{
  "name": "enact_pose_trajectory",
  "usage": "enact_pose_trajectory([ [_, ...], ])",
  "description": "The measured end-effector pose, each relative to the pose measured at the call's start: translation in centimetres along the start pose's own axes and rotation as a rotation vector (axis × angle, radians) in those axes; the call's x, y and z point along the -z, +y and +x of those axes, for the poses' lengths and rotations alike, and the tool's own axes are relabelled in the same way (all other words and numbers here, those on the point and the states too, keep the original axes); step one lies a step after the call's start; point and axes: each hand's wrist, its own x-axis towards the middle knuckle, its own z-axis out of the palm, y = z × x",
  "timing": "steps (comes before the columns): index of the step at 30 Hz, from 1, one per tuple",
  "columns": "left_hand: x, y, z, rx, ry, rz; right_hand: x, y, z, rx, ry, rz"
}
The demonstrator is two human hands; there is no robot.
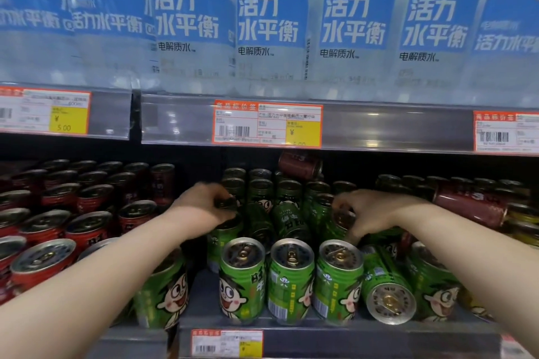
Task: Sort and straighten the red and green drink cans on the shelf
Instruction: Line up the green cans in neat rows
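Both hands are deep in the green section of the shelf [379, 341]. The left hand [204, 207] has its fingers curled over the lid of a green can [225, 203] in the middle rows. The right hand [373, 216] grasps the top of another green can [338, 227] that leans among its neighbours. The light back there is poor, so I can't be sure how firmly the left hand has its can.

The trouble I'd watch for is a chain topple. Between the hands a few tipped green cans [288, 221] lean against one another, and lifting either gripped can by its rim may take away what props them. They would then fall forward into the front row of upright green cans [291, 280], which stands close to the shelf lip. A fallen green can [388, 294] already lies on its side at the front, lid outward, and looks free to roll off if nudged.

The forearms are a second risk, since they cross low over the front cans and could sweep one out as they draw back.

At the back a stray red can [300, 165] lies across the green lids, and a jolt could bring it down. A second red can [469, 207] lies on its side to the right, well apart from the red block [43, 262] on the left.
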Motion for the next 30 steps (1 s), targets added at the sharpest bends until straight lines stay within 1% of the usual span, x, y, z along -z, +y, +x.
enact_pose_trajectory([
  [3,-0.3,-0.5,-0.1,0.013,-0.069,0.053,0.1,-0.7,0.3,0.021,-0.01,-0.079],
  [6,-0.7,-0.6,-0.1,-0.006,-0.083,0.008,0.4,-1.9,0.9,0.048,-0.036,-0.085],
  [7,-0.7,-0.6,-0.1,-0.014,-0.086,-0.017,0.5,-2.4,1.2,0.066,-0.015,-0.053],
  [10,-1.0,-0.5,-0.1,-0.025,-0.11,-0.044,0.5,-4.5,2.8,0.175,0.144,0.085],
  [11,-1.1,-0.3,-0.1,-0.027,-0.121,-0.037,0.2,-5.3,3.3,0.2,0.167,0.079],
  [13,-1.3,0.0,-0.1,-0.032,-0.129,-0.007,-1.0,-6.6,4.4,0.226,0.147,-0.023],
  [16,-1.4,0.0,0.1,-0.064,-0.12,0.038,-2.7,-7.6,5.8,0.205,0.086,-0.225],
  [19,-1.5,-0.3,-0.1,-0.083,-0.118,0.048,-3.3,-7.5,6.6,0.183,0.058,-0.327],
  [22,-1.6,-0.3,-0.2,-0.088,-0.115,0.047,-3.3,-7.1,7.1,0.183,0.072,-0.22],
  [25,-1.6,-0.3,-0.2,-0.087,-0.119,0.054,-2.1,-5.9,7.4,0.182,0.172,-0.069],
  [26,-1.6,-0.3,-0.2,-0.087,-0.119,0.056,-1.6,-5.6,7.4,0.182,0.146,-0.045],
  [28,-1.5,-0.3,-0.2,-0.085,-0.12,0.062,-0.9,-5.3,7.2,0.172,0.011,-0.022],
  [30,-1.4,-0.1,-0.3,-0.094,-0.122,0.064,-1.3,-5.8,7.2,0.19,-0.061,-0.123],
])
